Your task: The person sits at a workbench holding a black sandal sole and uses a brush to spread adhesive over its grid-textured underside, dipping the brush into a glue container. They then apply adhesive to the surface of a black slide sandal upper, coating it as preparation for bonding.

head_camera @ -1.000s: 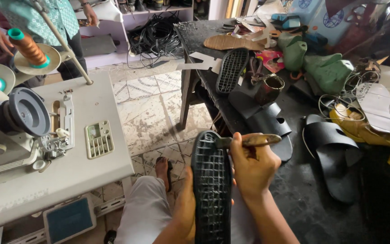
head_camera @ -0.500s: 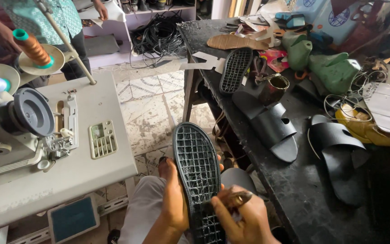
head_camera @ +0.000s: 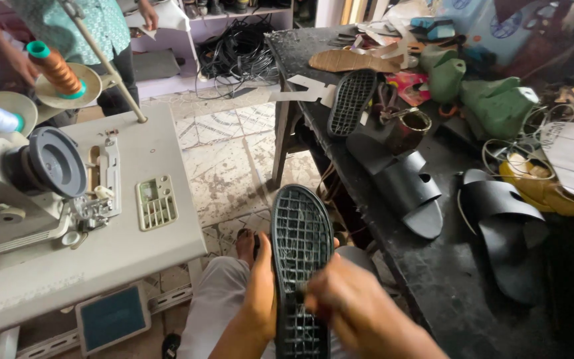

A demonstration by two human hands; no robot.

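Gripping the black sole [head_camera: 300,259] upright over your lap, your left hand [head_camera: 260,296] clamps its edge; your right hand [head_camera: 353,312] has dropped onto its grid, brushing lower now.

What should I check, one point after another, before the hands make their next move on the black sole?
1. Left hand grips the black sole along its edge: ok.
2. Gridded underside of the sole faces up to the camera: ok.
3. Right hand lies on the lower part of the sole: ok.
4. Tool in the right hand: cannot tell, the hand is blurred.
5. Sole held away from the sewing machine: ok.
6. Free space on the black workbench beside the finished sandals: ok.
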